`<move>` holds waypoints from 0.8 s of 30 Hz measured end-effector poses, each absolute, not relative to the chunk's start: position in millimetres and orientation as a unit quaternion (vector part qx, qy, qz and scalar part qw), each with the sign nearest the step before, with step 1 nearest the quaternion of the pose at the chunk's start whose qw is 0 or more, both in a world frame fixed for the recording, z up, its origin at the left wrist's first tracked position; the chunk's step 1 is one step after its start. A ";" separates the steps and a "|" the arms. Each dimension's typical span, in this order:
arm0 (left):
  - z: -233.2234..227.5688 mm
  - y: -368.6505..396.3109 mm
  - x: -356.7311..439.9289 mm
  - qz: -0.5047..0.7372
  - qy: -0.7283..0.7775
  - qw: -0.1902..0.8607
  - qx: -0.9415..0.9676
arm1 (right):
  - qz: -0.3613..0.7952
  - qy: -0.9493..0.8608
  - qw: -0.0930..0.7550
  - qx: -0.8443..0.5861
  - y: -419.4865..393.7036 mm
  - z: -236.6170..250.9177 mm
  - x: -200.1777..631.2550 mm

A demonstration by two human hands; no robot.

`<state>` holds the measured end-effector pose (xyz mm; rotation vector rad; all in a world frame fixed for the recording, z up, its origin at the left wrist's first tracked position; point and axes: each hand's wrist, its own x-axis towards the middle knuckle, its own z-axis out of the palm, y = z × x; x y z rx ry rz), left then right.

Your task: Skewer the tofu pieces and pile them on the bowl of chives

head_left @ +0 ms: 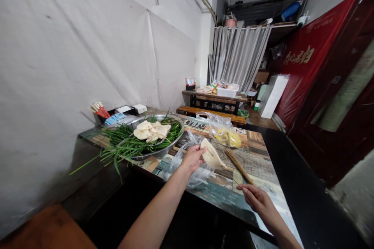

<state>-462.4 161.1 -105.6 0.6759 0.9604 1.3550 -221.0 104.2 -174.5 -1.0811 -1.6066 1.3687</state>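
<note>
The left hand (193,158) pinches one pale tofu sheet (212,156) above a clear plastic bag (187,163) at the table (257,163) edge; the right hand (257,199) grips a thin skewer (233,181) between its fingertips (its point is hard to make out). As I judge it, the floppy sheet could tear or slip if the skewer goes in near its edge. I count one bundle of skewers (238,165), one metal basin (175,140) of chives (125,144) with a pile of sheets, two bags.

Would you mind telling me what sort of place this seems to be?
Probably a small eatery's prep area: a metal basin of chives, bamboo skewers, and a dining table with bench behind.
</note>
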 end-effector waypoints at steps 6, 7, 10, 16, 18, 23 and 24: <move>-101.1 160.0 -461.4 0.635 0.427 0.569 0.301 | 0.431 -0.677 0.397 -0.445 101.1 -175.6 -220.4; -101.3 160.1 -460.8 0.640 0.428 0.563 0.301 | 0.411 -0.689 0.394 -0.449 100.9 -175.7 -220.3; -103.1 162.8 -460.5 0.649 0.433 0.548 0.303 | 0.366 -0.722 0.372 -0.455 99.6 -174.4 -219.7; -118.2 173.1 -464.8 0.654 0.452 0.519 0.315 | 0.247 -0.768 0.349 -0.477 96.0 -171.7 -221.3; -125.2 175.5 -466.5 0.655 0.458 0.510 0.318 | 0.223 -0.777 0.340 -0.480 96.2 -173.2 -222.3; -135.5 178.3 -468.2 0.656 0.465 0.491 0.336 | 0.184 -0.782 0.298 -0.516 98.3 -172.0 -228.8; -136.2 178.4 -467.9 0.656 0.466 0.487 0.339 | 0.178 -0.778 0.287 -0.530 98.4 -170.1 -231.3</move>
